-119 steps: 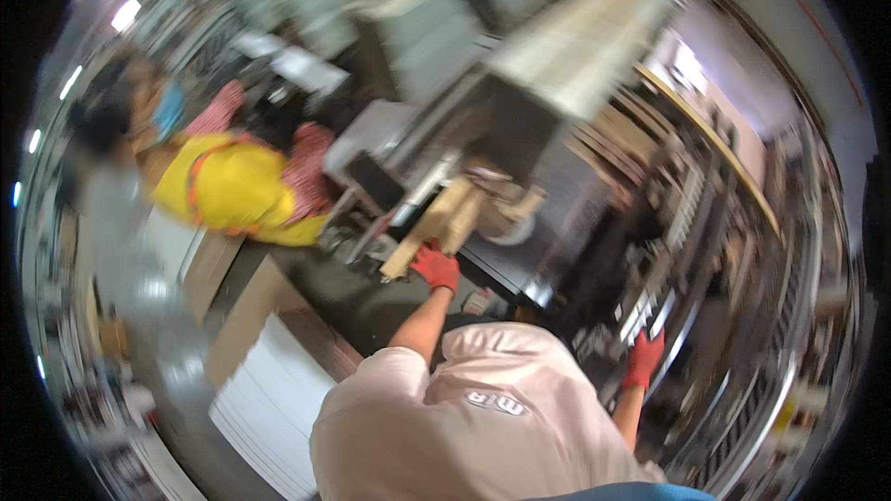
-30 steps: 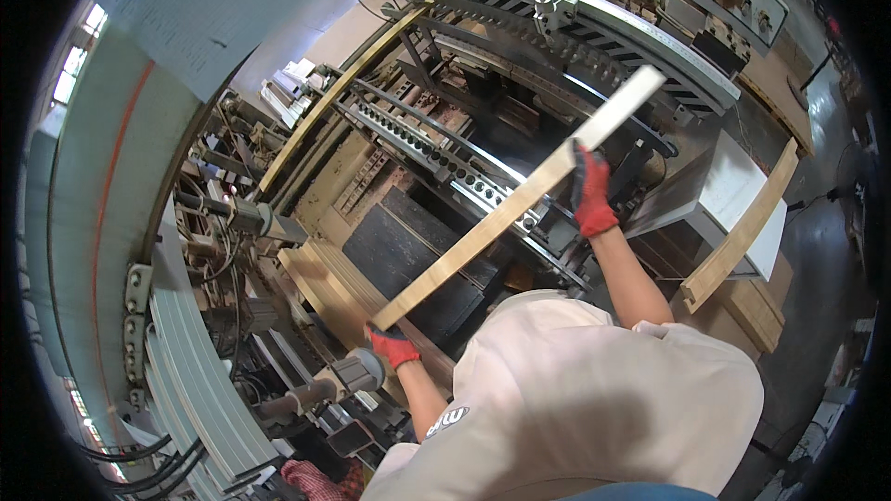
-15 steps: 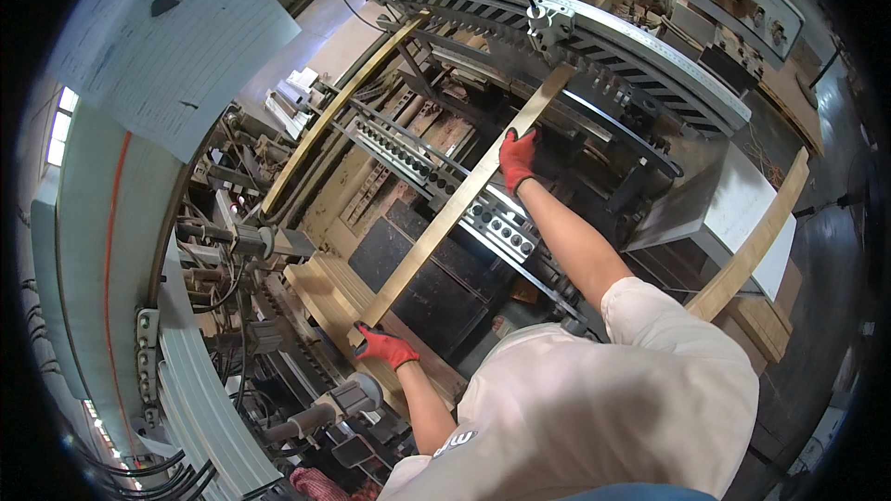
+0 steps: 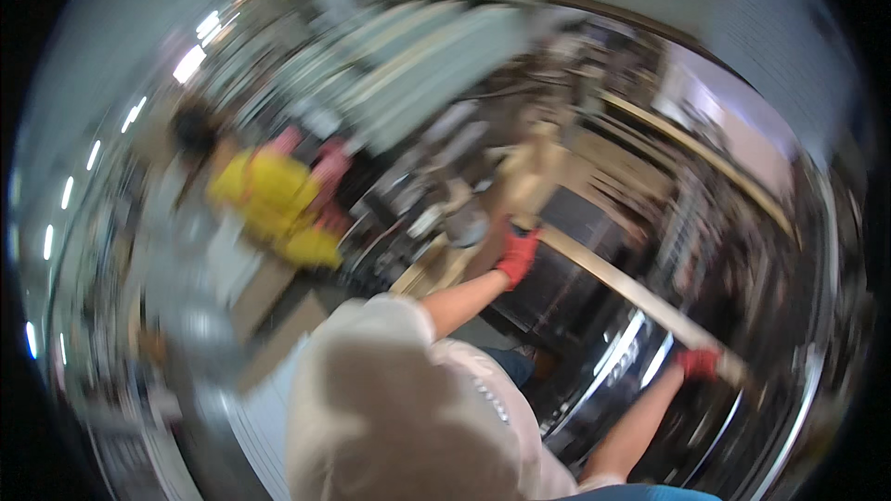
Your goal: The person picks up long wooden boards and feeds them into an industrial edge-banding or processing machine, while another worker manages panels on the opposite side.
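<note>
Ceiling lights (image 4: 190,65) blurred at far left. Co-worker (image 4: 269,199) in yellow seen below. Boards (image 4: 536,172) laid just beside left hand (image 4: 517,258). Strip (image 4: 617,280), slanted over machine (image 4: 682,234), held near left end by left hand, near right end by right hand (image 4: 698,364); fingers closed round it, finger detail blurred. Firm grip advised at both ends; strip best held clear of machine.
</note>
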Motion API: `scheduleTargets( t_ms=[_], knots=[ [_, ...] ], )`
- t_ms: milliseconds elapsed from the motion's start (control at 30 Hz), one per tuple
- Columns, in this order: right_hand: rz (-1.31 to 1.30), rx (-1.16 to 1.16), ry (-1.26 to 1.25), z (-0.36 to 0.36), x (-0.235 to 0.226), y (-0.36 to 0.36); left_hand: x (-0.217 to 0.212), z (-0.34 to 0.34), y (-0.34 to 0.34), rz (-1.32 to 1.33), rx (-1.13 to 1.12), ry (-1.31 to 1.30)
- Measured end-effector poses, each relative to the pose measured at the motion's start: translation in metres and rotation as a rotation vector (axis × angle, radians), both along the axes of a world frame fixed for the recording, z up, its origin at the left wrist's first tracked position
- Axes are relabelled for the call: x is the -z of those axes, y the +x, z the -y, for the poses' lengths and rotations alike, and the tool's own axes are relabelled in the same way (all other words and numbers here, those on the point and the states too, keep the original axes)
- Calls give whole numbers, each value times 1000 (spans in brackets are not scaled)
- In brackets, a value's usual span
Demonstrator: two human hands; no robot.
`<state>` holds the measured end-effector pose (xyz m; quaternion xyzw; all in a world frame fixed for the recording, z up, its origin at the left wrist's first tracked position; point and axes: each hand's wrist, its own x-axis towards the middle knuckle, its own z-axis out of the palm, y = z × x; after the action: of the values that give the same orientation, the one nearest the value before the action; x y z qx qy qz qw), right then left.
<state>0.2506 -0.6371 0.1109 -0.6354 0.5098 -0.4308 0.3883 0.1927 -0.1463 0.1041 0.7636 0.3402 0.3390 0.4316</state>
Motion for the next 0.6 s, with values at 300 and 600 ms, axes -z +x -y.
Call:
scheduleTargets(
  t_ms=[300, 600],
  knots=[
    [-51, 53, 112, -9, 1, 11, -34, 12, -15, 98, 33, -294],
    [-100, 19, -318, 29, 57, 27, -9, 12, -3, 165, 57, -298]
  ],
)
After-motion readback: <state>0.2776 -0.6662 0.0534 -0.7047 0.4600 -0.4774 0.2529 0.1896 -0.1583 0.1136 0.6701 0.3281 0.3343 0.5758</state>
